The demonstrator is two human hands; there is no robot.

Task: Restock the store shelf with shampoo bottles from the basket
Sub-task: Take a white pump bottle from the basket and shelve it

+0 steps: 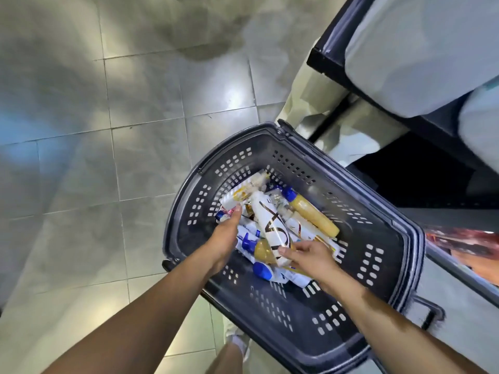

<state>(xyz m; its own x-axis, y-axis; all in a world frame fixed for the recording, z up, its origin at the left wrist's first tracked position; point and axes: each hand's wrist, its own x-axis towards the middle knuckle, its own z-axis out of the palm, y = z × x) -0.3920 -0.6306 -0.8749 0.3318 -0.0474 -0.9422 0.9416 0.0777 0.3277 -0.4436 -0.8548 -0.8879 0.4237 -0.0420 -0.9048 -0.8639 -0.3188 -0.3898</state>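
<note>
A dark grey perforated basket [378,238] stands on the floor and holds several shampoo bottles. On top of the pile lies a tall white bottle with gold lettering [271,225]. My right hand [307,257] grips its lower end. My left hand [224,238] reaches into the pile beside it, fingers down among the bottles; what they hold is hidden. A yellow bottle with a blue cap [313,214] lies to the right, and another blue-capped yellow one [259,248] sits under the white bottle.
A dark store shelf unit [332,60] with pale bulky packs [418,55] rises at the right. Lower shelf edge with reddish goods [464,247] runs beside the basket. Grey tiled floor [108,157] spreads left. My foot [237,344] is below the basket.
</note>
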